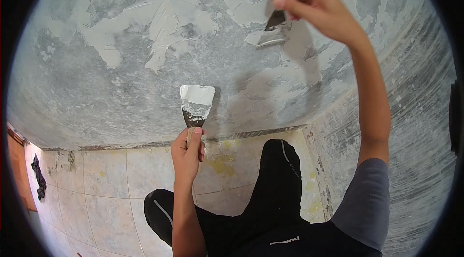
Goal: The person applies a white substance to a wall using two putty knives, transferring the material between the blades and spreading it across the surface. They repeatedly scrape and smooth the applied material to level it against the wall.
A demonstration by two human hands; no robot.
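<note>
My left hand is closed around the handle of a putty knife, held upright in front of the wall with a thick load of white filler on its blade. Higher and to the right, my right hand grips a second putty knife by its wooden handle. That blade points down, and its edge, smeared with filler, appears to be against the grey wall. Pale patches of filler cover much of the wall's upper part.
A second wall, streaked grey, meets the first at a corner on the right. Below lies a tiled floor with yellowish stains, my bent knees above it. At the far left are a crumpled black item and an orange-brown door-like panel.
</note>
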